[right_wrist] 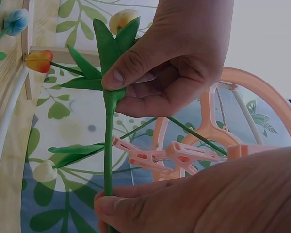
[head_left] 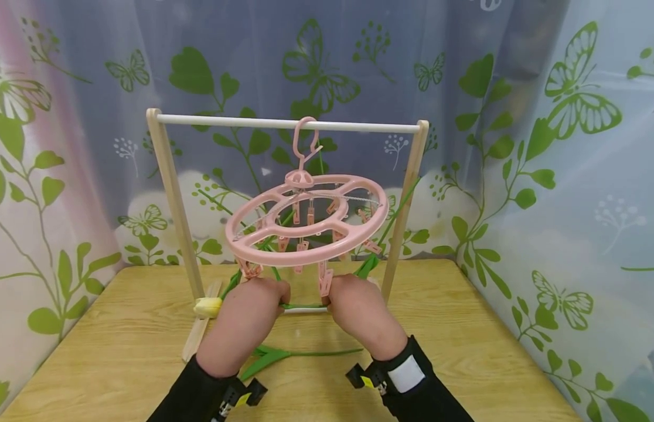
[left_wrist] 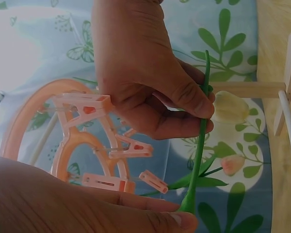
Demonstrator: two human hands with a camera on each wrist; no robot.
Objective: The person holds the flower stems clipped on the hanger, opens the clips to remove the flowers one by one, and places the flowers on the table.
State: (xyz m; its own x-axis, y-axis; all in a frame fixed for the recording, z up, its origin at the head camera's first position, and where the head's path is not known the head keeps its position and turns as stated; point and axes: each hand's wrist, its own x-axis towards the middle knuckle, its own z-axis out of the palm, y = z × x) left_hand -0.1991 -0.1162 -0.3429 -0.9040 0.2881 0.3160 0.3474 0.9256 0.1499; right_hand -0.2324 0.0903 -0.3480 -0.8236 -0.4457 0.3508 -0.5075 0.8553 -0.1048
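My left hand [head_left: 255, 305] and right hand [head_left: 361, 310] hold a green artificial tulip stem [head_left: 303, 306] level between them, below a pink round clip hanger [head_left: 306, 256]. In the left wrist view, the left thumb and fingers pinch the stem near its bare end. The right hand, in the right wrist view, pinches the green collar [right_wrist: 110, 99] under the leaves [right_wrist: 106, 46]. A pale yellow bloom [right_wrist: 123, 18] shows behind those leaves; whether it belongs to this stem I cannot tell. One pink clothes-peg [head_left: 325, 281] hangs beside the right fingers.
The hanger's hook [head_left: 306, 132] hangs on a white bar [head_left: 216, 121] between wooden posts [head_left: 171, 199]. Tulips hang head-down around it: yellow [head_left: 207, 307], orange-red [right_wrist: 39, 61], white [right_wrist: 44, 171] and pink [left_wrist: 231, 165]. A blue tulip [right_wrist: 15, 22] lies on the wooden table [head_left: 496, 357].
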